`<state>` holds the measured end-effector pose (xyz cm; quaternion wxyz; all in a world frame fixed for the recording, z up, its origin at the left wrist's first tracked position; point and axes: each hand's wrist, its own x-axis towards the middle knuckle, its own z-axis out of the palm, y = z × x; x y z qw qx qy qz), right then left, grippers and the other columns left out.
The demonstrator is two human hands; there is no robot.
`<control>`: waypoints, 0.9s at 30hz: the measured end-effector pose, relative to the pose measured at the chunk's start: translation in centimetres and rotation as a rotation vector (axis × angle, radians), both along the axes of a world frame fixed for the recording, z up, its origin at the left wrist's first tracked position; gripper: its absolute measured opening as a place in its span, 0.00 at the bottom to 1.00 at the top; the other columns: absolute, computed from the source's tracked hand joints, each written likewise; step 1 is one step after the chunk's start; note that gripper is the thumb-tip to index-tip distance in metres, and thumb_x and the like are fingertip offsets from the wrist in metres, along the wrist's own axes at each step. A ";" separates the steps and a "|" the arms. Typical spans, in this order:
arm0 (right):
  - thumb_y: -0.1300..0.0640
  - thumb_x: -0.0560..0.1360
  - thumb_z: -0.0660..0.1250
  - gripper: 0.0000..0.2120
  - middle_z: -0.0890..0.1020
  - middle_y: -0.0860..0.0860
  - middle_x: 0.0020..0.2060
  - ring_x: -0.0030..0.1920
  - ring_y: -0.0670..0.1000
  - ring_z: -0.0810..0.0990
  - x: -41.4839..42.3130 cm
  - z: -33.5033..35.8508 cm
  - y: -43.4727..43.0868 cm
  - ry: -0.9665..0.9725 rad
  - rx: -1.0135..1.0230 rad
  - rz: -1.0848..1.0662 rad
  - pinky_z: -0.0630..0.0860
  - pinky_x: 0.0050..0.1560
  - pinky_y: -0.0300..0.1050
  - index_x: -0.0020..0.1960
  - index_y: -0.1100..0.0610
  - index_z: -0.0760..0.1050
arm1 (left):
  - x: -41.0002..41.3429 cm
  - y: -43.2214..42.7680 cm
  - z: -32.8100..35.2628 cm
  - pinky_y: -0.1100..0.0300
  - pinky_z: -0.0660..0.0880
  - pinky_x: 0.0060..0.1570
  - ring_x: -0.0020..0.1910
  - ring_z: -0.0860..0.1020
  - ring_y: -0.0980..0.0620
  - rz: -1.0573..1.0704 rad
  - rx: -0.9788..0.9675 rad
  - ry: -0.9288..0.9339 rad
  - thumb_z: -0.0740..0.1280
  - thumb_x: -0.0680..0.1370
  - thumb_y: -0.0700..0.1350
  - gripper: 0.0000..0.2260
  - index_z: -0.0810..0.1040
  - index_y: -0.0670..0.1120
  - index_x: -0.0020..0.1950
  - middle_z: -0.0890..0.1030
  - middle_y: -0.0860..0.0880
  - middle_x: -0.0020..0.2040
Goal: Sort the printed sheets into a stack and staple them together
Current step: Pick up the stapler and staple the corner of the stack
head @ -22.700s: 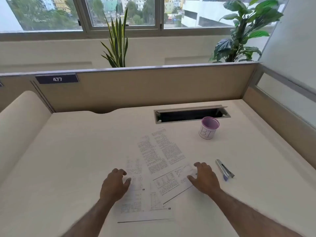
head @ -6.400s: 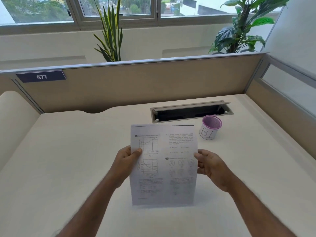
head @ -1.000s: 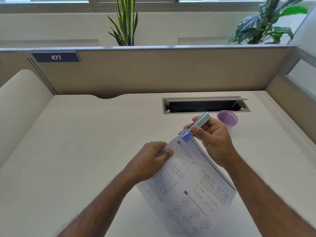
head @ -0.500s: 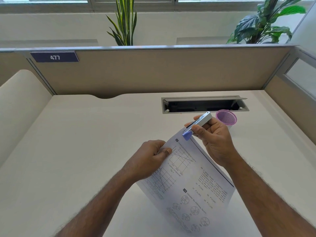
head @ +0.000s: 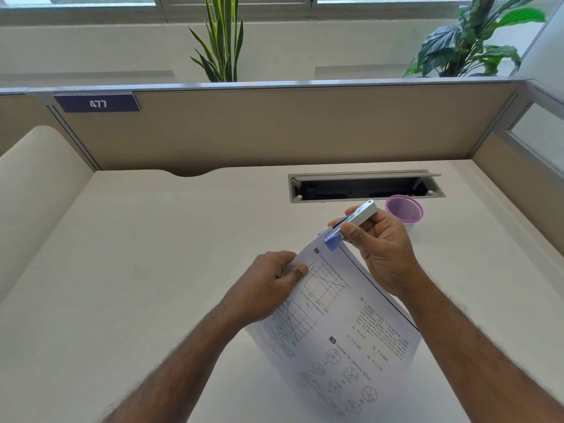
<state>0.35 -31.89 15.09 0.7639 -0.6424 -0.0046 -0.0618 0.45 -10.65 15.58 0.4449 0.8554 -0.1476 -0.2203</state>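
The stack of printed sheets (head: 335, 328), white with graphs, circles and text, is held tilted above the desk. My left hand (head: 268, 282) pinches its upper left edge between thumb and fingers. My right hand (head: 381, 248) grips a small silver stapler (head: 355, 219) with a blue tip, and the stapler's jaws sit over the top corner of the stack. Thumb presses the stapler from below, fingers wrap its back. How many sheets the stack holds cannot be told.
A purple mesh cup (head: 404, 210) stands just behind my right hand. An open cable slot (head: 363, 186) is set into the cream desk (head: 146, 254). Beige partition walls (head: 290, 126) close the back and right, with plants behind.
Over the last second the hands and stack barely moved, with the stapler staying on the top corner. Much earlier the sheets lay spread on the desk and were then gathered upright.
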 end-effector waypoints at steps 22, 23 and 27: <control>0.40 0.60 0.78 0.30 0.87 0.53 0.42 0.49 0.56 0.85 -0.4 -0.4 0.6 0.005 0.014 0.022 0.80 0.48 0.41 0.52 0.59 0.75 | 0.7 -0.4 -0.2 0.49 0.83 0.44 0.43 0.86 0.48 -0.055 -0.081 0.006 0.61 0.81 0.53 0.11 0.76 0.54 0.62 0.86 0.47 0.49; 0.40 0.60 0.78 0.30 0.87 0.53 0.42 0.49 0.56 0.85 -0.4 -0.4 0.7 0.004 0.011 0.025 0.80 0.48 0.41 0.52 0.59 0.75 | 0.8 -0.6 -0.1 0.46 0.81 0.42 0.42 0.85 0.43 -0.053 -0.102 0.007 0.62 0.81 0.55 0.13 0.75 0.54 0.64 0.86 0.42 0.46; 0.39 0.61 0.77 0.29 0.87 0.52 0.43 0.49 0.57 0.85 -0.4 -0.3 0.8 -0.004 -0.006 0.012 0.80 0.48 0.41 0.52 0.58 0.75 | 1.0 -1.5 0.4 0.53 0.76 0.35 0.40 0.83 0.42 0.005 -0.103 -0.065 0.65 0.78 0.58 0.19 0.77 0.52 0.65 0.85 0.43 0.43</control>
